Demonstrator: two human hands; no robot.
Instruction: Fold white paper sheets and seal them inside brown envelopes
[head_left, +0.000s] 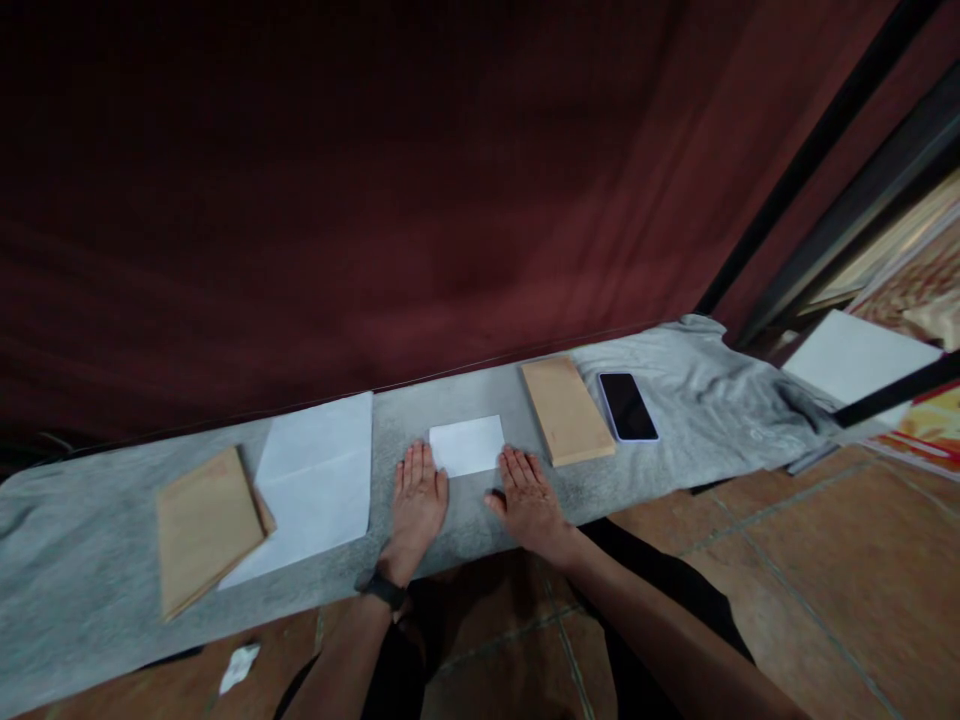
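Note:
A small white rectangle of paper (466, 447), perhaps folded, lies on the grey cloth between my two hands. My left hand (420, 497) rests flat at its left edge, fingers stretched out and pointing away from me. At the right edge lies my right hand (527, 498), palm down, with the thumb apart from the fingers. Larger white sheets (319, 475) with a crease sit to the left. Brown envelopes (210, 525) partly cover their lower left side. Right of my right hand is a neat stack of brown envelopes (568, 410).
A phone (628, 407) with a dark screen lies right of the envelope stack. Grey cloth (705, 400) covers the long narrow bench, wrinkled at its right end. A dark red curtain (450, 200) hangs behind. White scrap (239, 667) lies on the tiled floor (810, 590).

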